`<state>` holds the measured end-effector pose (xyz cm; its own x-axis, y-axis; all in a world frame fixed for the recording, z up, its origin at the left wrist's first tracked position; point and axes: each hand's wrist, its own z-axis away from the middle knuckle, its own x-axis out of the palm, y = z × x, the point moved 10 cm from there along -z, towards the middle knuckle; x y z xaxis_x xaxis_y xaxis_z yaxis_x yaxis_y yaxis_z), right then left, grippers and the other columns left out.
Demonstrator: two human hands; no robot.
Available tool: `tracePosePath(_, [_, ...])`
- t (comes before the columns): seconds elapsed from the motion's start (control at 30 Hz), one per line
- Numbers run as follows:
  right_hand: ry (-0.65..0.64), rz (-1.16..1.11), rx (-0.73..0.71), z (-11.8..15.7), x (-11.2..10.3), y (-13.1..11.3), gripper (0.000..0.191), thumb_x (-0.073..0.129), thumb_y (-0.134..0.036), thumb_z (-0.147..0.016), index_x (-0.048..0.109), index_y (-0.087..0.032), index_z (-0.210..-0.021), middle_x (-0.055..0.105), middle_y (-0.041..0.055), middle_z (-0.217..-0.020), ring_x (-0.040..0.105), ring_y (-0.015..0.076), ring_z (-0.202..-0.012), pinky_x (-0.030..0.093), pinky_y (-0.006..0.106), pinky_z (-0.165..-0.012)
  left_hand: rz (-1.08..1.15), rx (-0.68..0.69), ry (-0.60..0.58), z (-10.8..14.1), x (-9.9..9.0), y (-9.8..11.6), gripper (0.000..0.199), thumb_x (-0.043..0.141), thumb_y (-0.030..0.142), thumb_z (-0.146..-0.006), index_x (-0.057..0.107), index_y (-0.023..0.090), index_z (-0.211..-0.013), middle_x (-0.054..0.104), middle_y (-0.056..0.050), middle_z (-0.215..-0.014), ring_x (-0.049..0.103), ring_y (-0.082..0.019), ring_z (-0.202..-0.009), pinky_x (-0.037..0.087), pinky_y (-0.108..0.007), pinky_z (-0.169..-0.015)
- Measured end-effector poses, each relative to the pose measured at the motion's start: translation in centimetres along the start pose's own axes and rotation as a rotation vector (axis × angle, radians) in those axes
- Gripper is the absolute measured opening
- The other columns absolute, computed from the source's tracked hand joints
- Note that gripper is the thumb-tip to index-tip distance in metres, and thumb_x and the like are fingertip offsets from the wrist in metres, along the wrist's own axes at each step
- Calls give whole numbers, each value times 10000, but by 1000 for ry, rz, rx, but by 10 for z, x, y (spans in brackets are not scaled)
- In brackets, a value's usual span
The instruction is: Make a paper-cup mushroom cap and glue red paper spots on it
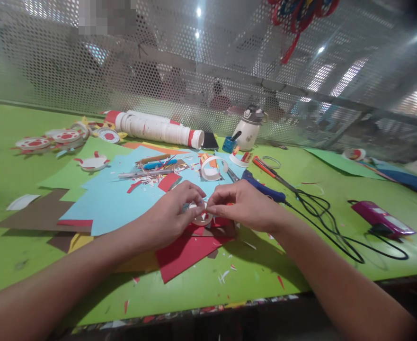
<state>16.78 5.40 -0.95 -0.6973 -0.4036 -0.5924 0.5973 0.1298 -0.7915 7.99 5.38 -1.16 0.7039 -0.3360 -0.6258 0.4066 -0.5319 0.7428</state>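
Between my hands, above the coloured sheets, is a small round white piece with red shapes on it [201,219]. My left hand [174,210] curls around its left side, thumb and fingers pinched at the rim. From the other side my right hand [242,203] has its thumb and forefinger pressed together at the same piece's upper right edge. Any smaller bit between those fingertips is hidden. Below lies a red sheet [190,253], with a large light blue sheet [112,201] to the left. A blue-handled tool [265,187] rests just beyond my right hand.
Pens and paper scraps [155,168] lie on the blue sheet. Behind are a long stack of white rings [151,127], a phone [210,140] and a pale jug [247,130]. Rightward lie black cables [322,218] and a purple device [382,219]. Decorated discs [64,136] sit left.
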Motion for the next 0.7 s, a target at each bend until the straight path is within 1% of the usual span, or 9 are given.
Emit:
tracePosePath(0.2, [-11,-66,-9,-3,1,7,156,623,-253,-803,669,-119,-737,617,11,-654,505,99,-584,392,237,-561,-2,1,24,0,0,-2,159,454,248,-877,587,194,-808,574,-61,-1044,557,-186,-949,435,-375,-884])
tracePosePath(0.33, [-4,-108,-37,-4,0,9,164,636,-280,-787,673,-127,-741,626,13,-660,524,109,-604,409,248,-584,27,-3,38,-2,-2,-5,207,441,306,-883,604,196,-817,599,-55,-989,567,-194,-925,452,-372,-856])
tracePosePath(0.4, [14,-109,-49,-4,-3,9,149,644,-270,-770,674,-129,-736,626,12,-651,527,110,-606,411,250,-591,43,-27,53,-3,-5,-7,255,412,337,-890,611,191,-824,612,-54,-946,573,-200,-900,462,-377,-832])
tracePosePath(0.47, [28,-95,-38,-5,-6,10,132,639,-255,-763,673,-132,-733,626,12,-648,524,108,-602,405,248,-590,46,-91,76,-2,-8,-13,275,398,355,-888,616,189,-859,629,-53,-933,580,-208,-876,472,-388,-807])
tracePosePath(0.53, [33,-79,-15,-6,-8,14,126,628,-245,-764,672,-132,-733,627,16,-651,518,106,-598,398,247,-585,50,-161,106,0,-11,-19,267,436,365,-862,613,192,-964,638,-62,-1010,594,-219,-879,485,-391,-782])
tracePosePath(0.6, [39,-49,8,-7,-9,18,126,618,-239,-766,675,-131,-732,626,20,-653,507,106,-591,393,248,-578,21,-191,103,1,-11,-21,353,512,351,-809,575,196,-1119,603,-85,-1155,599,-241,-944,491,-391,-788])
tracePosePath(0.63, [46,-28,15,-8,-11,20,126,617,-236,-764,679,-133,-728,622,20,-648,497,106,-582,388,249,-569,-16,-177,86,1,-9,-19,429,545,334,-778,547,192,-1183,573,-99,-1215,590,-256,-991,488,-394,-807])
tracePosePath(0.7, [65,20,22,-10,-13,23,117,618,-225,-755,687,-139,-714,612,14,-632,474,102,-559,372,249,-547,-117,-109,31,1,-3,-13,549,580,309,-742,495,174,-1268,533,-122,-1273,548,-283,-1087,464,-406,-864])
